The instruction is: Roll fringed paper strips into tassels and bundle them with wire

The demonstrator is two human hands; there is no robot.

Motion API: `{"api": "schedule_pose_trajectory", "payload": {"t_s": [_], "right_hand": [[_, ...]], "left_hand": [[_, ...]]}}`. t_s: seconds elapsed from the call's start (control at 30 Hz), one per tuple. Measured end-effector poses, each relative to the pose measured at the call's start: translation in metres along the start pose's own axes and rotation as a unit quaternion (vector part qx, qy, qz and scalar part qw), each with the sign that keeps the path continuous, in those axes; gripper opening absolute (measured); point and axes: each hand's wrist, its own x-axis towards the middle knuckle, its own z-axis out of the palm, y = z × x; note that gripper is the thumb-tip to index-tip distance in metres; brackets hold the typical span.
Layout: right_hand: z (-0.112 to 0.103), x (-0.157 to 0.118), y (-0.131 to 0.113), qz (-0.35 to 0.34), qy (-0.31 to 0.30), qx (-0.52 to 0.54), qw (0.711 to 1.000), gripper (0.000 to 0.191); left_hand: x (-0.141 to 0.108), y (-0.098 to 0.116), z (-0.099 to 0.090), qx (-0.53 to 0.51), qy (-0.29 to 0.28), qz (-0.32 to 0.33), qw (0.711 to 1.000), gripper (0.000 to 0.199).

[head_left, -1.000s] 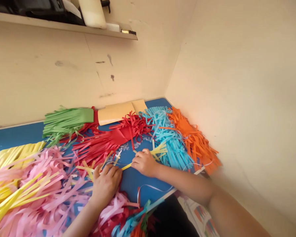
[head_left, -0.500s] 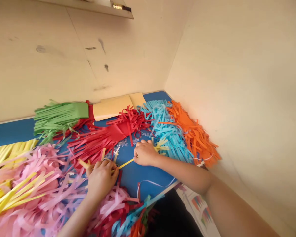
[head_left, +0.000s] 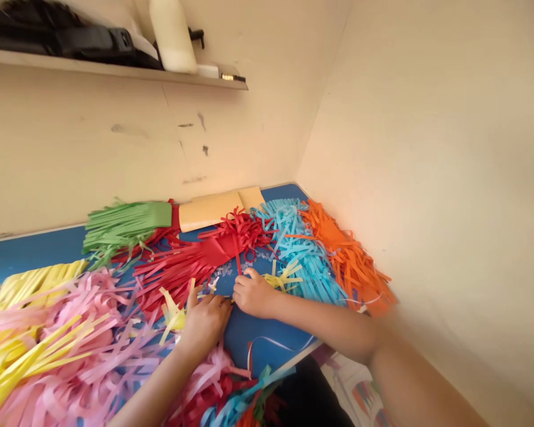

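My left hand (head_left: 206, 320) is closed over a thin yellow paper strip (head_left: 232, 300), its knuckles facing up. Close to its right, my right hand (head_left: 254, 295) pinches the same strip, of which only a short piece shows between the hands. Pale yellow fringed paper (head_left: 173, 312) sticks out beside my left hand. More yellow fringe (head_left: 285, 276) spreads out just past my right hand. The fingertips of both hands are mostly hidden. Beneath them is a blue table (head_left: 267, 335).
Fringed paper lies around in green (head_left: 129, 225), red (head_left: 196, 255), light blue (head_left: 309, 255), orange (head_left: 347, 255), pink (head_left: 71, 320) and yellow (head_left: 40, 281). Folded cream paper (head_left: 211, 210) rests at the back. A white ribbon (head_left: 278, 343) curls near the front edge. Above is a wall shelf (head_left: 115, 72).
My hands have come closer together, the left one moving right, so less of the yellow strip shows between them. The view has tilted up, showing more of the shelf.
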Motion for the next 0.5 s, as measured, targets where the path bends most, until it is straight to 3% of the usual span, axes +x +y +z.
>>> {"api": "schedule_pose_trajectory", "payload": {"t_s": [0.07, 0.17, 0.27, 0.33, 0.43, 0.5], "right_hand": [[-0.003, 0.004, 0.001, 0.007, -0.008, 0.022, 1.000, 0.023], [-0.025, 0.000, -0.007, 0.078, -0.010, 0.112, 0.991, 0.016], [-0.064, -0.011, -0.022, 0.162, 0.030, 0.302, 0.939, 0.016], [-0.087, -0.016, -0.027, 0.194, 0.019, 0.489, 0.850, 0.025], [-0.102, -0.013, -0.027, 0.232, -0.056, 0.730, 0.641, 0.042], [-0.100, -0.009, -0.030, 0.256, -0.066, 0.804, 0.532, 0.047]], "left_hand": [[0.002, 0.000, -0.004, 0.009, 0.017, 0.006, 1.000, 0.026], [-0.005, 0.001, -0.022, 0.017, 0.068, 0.003, 0.998, 0.026], [-0.019, 0.004, -0.057, -0.026, 0.162, 0.024, 0.986, 0.018], [-0.027, 0.007, -0.081, -0.062, 0.183, 0.063, 0.979, 0.020], [-0.027, 0.010, -0.103, -0.076, 0.180, 0.095, 0.976, 0.028], [-0.023, 0.012, -0.106, -0.087, 0.199, 0.079, 0.973, 0.024]]}}
